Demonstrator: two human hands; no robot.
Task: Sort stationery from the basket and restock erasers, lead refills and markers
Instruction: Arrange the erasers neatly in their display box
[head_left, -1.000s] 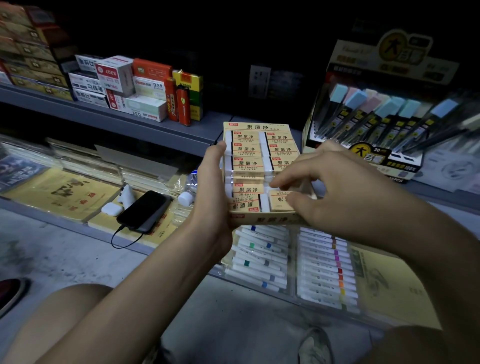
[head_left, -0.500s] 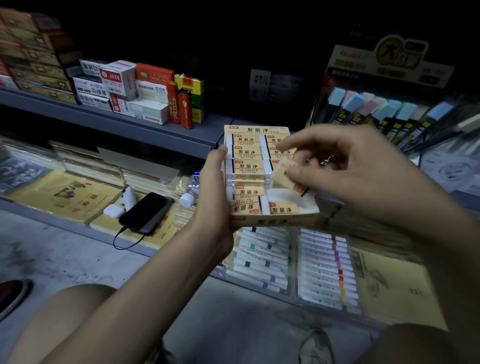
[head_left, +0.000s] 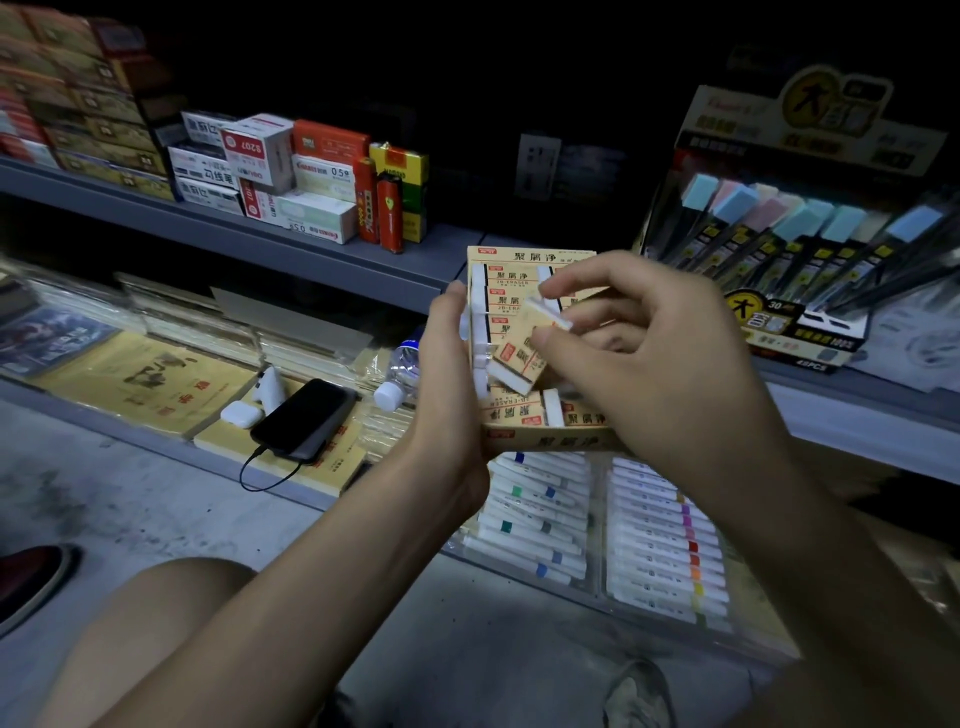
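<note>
An open yellow eraser box (head_left: 545, 441) full of wrapped erasers is held up in front of the shelves. My left hand (head_left: 452, 384) grips its left side, thumb along the edge. My right hand (head_left: 639, 358) pinches one loose eraser (head_left: 522, 348) between thumb and fingers, tilted just above the rows in the box. Below the box lie trays of markers (head_left: 660, 545) with coloured bands. A display of lead refill tubes (head_left: 779, 244) stands at the right on the upper shelf.
Small stationery boxes (head_left: 291, 176) are stacked on the grey upper shelf (head_left: 322, 249). A black phone (head_left: 301, 418) on a cable, white earbud case (head_left: 241, 414) and water bottle (head_left: 402, 371) lie on yellow notebooks (head_left: 145, 384) on the lower shelf. My knees and the concrete floor are below.
My right hand lifted one eraser out of the box's lower right part, and now holds it tilted over the middle rows. The left hand kept holding the box.
</note>
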